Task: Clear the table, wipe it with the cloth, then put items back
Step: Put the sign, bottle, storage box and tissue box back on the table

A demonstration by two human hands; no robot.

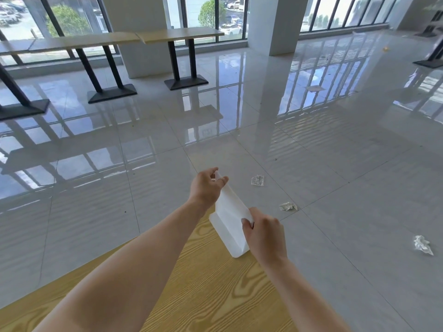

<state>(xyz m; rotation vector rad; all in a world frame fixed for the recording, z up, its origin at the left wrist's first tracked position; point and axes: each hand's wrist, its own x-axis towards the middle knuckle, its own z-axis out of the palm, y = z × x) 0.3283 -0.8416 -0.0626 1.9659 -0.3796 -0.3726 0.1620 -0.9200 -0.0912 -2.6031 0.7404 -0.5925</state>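
Glossy grey tile floor (pixel 335 164), windows beyond; wood-grain table (pixel 203 295) corner at bottom. White paper bag (pixel 231 221) stands upright at that corner's far edge. Left hand (pixel 206 185) pinches the bag's far top corner, fingers (pixel 221 179) curled on it. Right hand (pixel 266 236) pinches the near top corner, thumb over the edge. Judgement: top rim pulled taut between both pinches, steadying the bag for lifting off. Crumpled wrappers (pixel 287 206) on floor, right of bag.

Both bare forearms reach forward. The left hand (pixel 207 188) is raised farther out, fingers curled in a pinching grip. The right hand (pixel 265 233) is nearer, knuckles up, fingers closed in a pinch.
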